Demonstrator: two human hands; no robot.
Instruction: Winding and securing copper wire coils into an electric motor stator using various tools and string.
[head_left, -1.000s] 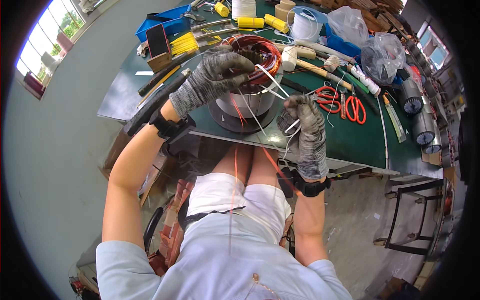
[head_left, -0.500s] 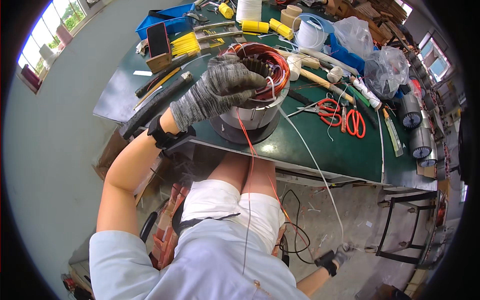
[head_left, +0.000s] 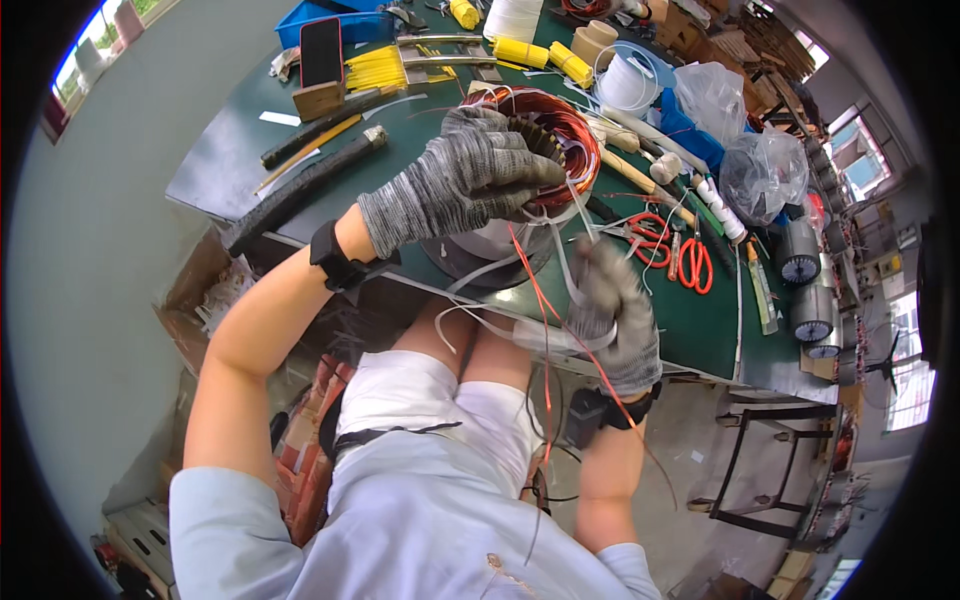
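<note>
A motor stator with a ring of copper-red windings (head_left: 578, 130) stands near the table's front edge, its grey metal body (head_left: 492, 243) partly hidden. My left hand (head_left: 465, 175), in a grey knit glove, is closed over the near left side of the winding ring, fingertips at the bore. A flat white lacing cord (head_left: 563, 262) runs from the windings to my gloved right hand (head_left: 622, 315), just right of the stator. Motion blurs the right fingers, which appear pinched on the cord. Slack cord curls below the stator. Red lead wires (head_left: 526, 262) hang down past the table edge.
Red-handled scissors (head_left: 694, 266), pliers and a knife (head_left: 762, 290) lie to the right. Behind are yellow strip bundles (head_left: 375, 70), a white cord spool (head_left: 625, 85) and plastic bags (head_left: 765, 175). Black rods (head_left: 305, 190) lie left; metal rotors (head_left: 800, 255) line the right edge.
My right hand has come up from far down at the right to beside the stator. The cord, stretched long before, now hangs in slack loops. My left hand stays on the windings.
</note>
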